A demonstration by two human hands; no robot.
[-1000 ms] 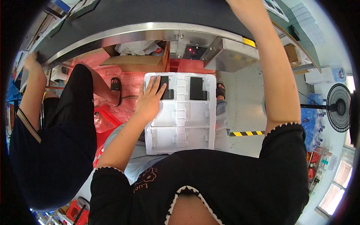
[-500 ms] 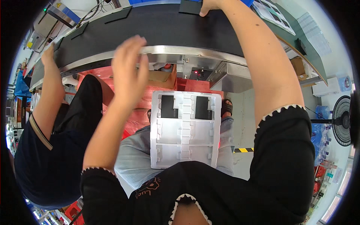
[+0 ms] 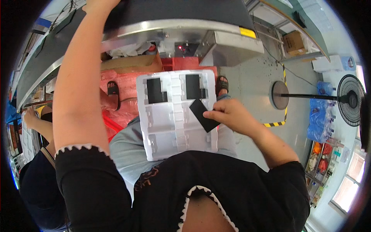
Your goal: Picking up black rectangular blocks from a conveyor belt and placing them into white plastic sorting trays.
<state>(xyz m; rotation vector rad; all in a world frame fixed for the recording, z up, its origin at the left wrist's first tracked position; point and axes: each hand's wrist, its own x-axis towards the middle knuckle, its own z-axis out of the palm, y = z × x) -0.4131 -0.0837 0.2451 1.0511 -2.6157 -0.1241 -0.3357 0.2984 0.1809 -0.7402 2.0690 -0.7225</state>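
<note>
A white plastic tray (image 3: 179, 124) with moulded compartments rests on my lap. In its two far compartments lie a left black flat piece (image 3: 154, 90) and a right black flat piece (image 3: 192, 87), each with a notched corner. Over the tray's right side, my right hand (image 3: 228, 115) pinches another black flat piece (image 3: 199, 112) between thumb and fingers, tilted at an angle. The middle and near compartments show bare white plastic. My left hand (image 3: 101, 4) reaches over the dark belt (image 3: 174, 11) at the top edge; its fingers are mostly cut off.
A metal rail (image 3: 154, 26) with a steel box (image 3: 235, 46) borders the belt. A co-worker's arm (image 3: 40, 125) shows at the left. Right of me stand a black fan (image 3: 349, 99) and wrapped blue bottles (image 3: 320, 120). A cardboard box (image 3: 294, 41) sits under the side table.
My right hand has come back from the belt to the tray, bringing a black flat piece. My left hand has reached forward to the belt. The view has shifted to the right.
</note>
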